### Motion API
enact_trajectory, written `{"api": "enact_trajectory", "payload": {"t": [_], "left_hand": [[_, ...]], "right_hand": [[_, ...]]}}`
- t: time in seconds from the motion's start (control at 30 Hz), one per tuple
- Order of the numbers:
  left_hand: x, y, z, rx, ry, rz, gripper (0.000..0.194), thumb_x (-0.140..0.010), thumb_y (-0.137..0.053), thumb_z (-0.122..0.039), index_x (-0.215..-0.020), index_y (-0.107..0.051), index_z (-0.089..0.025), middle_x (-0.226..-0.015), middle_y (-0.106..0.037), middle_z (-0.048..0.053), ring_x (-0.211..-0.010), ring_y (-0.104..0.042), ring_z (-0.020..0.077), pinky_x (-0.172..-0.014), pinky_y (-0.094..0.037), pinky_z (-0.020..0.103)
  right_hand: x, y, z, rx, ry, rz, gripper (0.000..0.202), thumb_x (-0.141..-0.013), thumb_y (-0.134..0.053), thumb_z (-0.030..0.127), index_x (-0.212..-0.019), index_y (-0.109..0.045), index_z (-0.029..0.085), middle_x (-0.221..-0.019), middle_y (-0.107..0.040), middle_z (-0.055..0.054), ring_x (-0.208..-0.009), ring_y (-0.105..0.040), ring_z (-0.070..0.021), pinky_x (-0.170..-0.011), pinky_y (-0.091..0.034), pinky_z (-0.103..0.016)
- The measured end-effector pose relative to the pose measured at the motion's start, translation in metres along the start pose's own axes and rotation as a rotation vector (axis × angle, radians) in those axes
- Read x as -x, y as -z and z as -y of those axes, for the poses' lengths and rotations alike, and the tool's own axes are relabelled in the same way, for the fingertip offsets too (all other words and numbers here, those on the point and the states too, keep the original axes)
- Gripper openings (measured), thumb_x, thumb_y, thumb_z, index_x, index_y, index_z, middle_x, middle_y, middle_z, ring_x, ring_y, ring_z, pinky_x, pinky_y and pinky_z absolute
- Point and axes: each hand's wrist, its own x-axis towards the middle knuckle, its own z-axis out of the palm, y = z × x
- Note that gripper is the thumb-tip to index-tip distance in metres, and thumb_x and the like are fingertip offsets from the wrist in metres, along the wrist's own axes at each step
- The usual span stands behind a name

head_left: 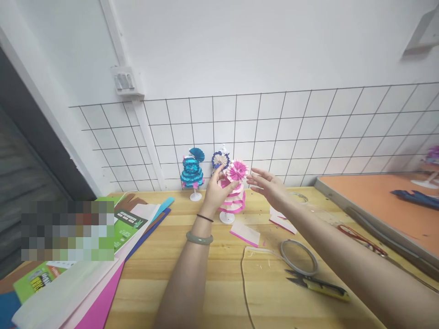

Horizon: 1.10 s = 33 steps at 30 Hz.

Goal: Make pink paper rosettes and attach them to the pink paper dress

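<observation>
Ahead of me on the table stands a pink and white paper dress [236, 201] on a small white stand, with a pleated pink paper rosette [237, 171] on its upper front. My left hand [219, 189] is at the left of the dress, thumb and fingers apart, the thumb just under the rosette; whether it presses on the paper I cannot tell. To the right of the rosette my right hand [265, 185] has its fingers stretched out, with nothing in it. Behind stand a turquoise paper dress [192, 171] and a figure with a cream and navy rosette [220, 160].
Pink-edged paper pieces [245, 234], a roll of tape [299, 257], yellow-handled thread snips [324, 289] and red-handled scissors [360, 240] lie nearby. Coloured paper sheets [99, 283] are stacked at left. An orange-topped surface [370, 196] adjoins at right; a wire grid [274, 128] backs the table.
</observation>
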Motion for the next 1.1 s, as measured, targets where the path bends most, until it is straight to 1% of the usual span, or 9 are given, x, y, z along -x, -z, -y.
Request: {"api": "enact_trajectory", "payload": {"t": [0.2,0.27,0.33,0.4,0.47,0.57,0.73,1.0,1.1], "left_hand": [[0.000,-0.003,-0.007,0.026,-0.032,-0.017,0.053,-0.077,-0.058,-0.039,-0.125,-0.042,-0.022,-0.130,-0.045,0.009,-0.117,-0.045,0.0216,-0.098,-0.037,0.035],[0.000,-0.003,-0.008,0.027,-0.035,-0.039,0.049,-0.080,-0.054,-0.039,-0.125,-0.042,-0.022,-0.124,-0.050,0.009,-0.113,-0.048,0.0207,-0.096,-0.039,0.035],[0.000,-0.002,-0.009,0.006,-0.046,-0.061,0.048,-0.081,-0.053,-0.038,-0.124,-0.042,-0.022,-0.113,-0.056,0.008,-0.106,-0.052,0.0199,-0.093,-0.041,0.035],[0.000,-0.002,-0.009,-0.025,-0.072,-0.074,0.047,-0.080,-0.055,-0.036,-0.123,-0.043,-0.021,-0.105,-0.058,0.008,-0.101,-0.055,0.0193,-0.091,-0.042,0.035],[-0.001,-0.001,-0.009,-0.041,-0.098,-0.074,0.045,-0.079,-0.057,-0.034,-0.120,-0.044,-0.021,-0.101,-0.059,0.007,-0.099,-0.055,0.0190,-0.090,-0.043,0.035],[-0.001,-0.001,-0.008,-0.028,-0.115,-0.069,0.045,-0.077,-0.059,-0.031,-0.118,-0.044,-0.020,-0.100,-0.059,0.008,-0.097,-0.056,0.0185,-0.090,-0.042,0.036],[-0.002,-0.001,-0.006,-0.032,-0.126,-0.059,0.046,-0.076,-0.060,-0.029,-0.118,-0.045,-0.020,-0.101,-0.058,0.008,-0.097,-0.056,0.0181,-0.091,-0.042,0.036],[-0.002,0.000,-0.008,-0.019,-0.123,-0.038,0.043,-0.076,-0.059,-0.028,-0.117,-0.047,-0.019,-0.108,-0.058,0.009,-0.102,-0.054,0.0196,-0.090,-0.044,0.035],[-0.002,0.000,-0.008,-0.034,-0.125,-0.043,0.043,-0.076,-0.060,-0.028,-0.116,-0.048,-0.019,-0.109,-0.057,0.009,-0.103,-0.054,0.0198,-0.090,-0.044,0.035]], "right_hand": [[0.005,-0.016,0.007,-0.024,0.020,0.057,0.051,-0.068,-0.069,0.040,-0.114,-0.054,0.024,-0.098,-0.064,-0.006,-0.087,-0.062,-0.0180,-0.076,-0.047,-0.033],[0.004,-0.019,0.008,0.023,0.065,-0.001,0.052,-0.069,-0.067,0.043,-0.114,-0.052,0.023,-0.095,-0.063,-0.006,-0.086,-0.061,-0.0188,-0.074,-0.047,-0.034],[0.005,-0.022,0.008,0.147,0.213,-0.118,0.046,-0.072,-0.063,0.044,-0.111,-0.053,0.023,-0.095,-0.061,-0.006,-0.089,-0.059,-0.0202,-0.075,-0.047,-0.036],[0.006,-0.024,0.009,0.345,0.443,-0.201,0.035,-0.075,-0.060,0.043,-0.104,-0.056,0.024,-0.100,-0.059,-0.006,-0.096,-0.055,-0.0213,-0.080,-0.045,-0.039],[0.007,-0.027,0.011,0.568,0.652,-0.207,0.023,-0.078,-0.057,0.039,-0.097,-0.060,0.026,-0.105,-0.056,-0.006,-0.104,-0.050,-0.0226,-0.088,-0.040,-0.042],[0.008,-0.034,0.016,0.817,0.810,-0.183,0.017,-0.080,-0.055,0.034,-0.094,-0.063,0.027,-0.112,-0.052,-0.007,-0.113,-0.043,-0.0251,-0.094,-0.034,-0.045],[0.006,-0.045,0.019,0.944,0.834,-0.169,0.020,-0.081,-0.053,0.032,-0.098,-0.063,0.027,-0.118,-0.049,-0.008,-0.114,-0.040,-0.0273,-0.093,-0.036,-0.046],[0.008,-0.048,0.019,0.924,0.873,-0.128,0.021,-0.083,-0.051,0.030,-0.100,-0.062,0.026,-0.119,-0.048,-0.008,-0.114,-0.041,-0.0259,-0.095,-0.036,-0.045],[0.008,-0.047,0.018,0.891,0.883,-0.157,0.021,-0.082,-0.052,0.028,-0.101,-0.061,0.026,-0.119,-0.049,-0.009,-0.114,-0.042,-0.0257,-0.094,-0.036,-0.046]]}}
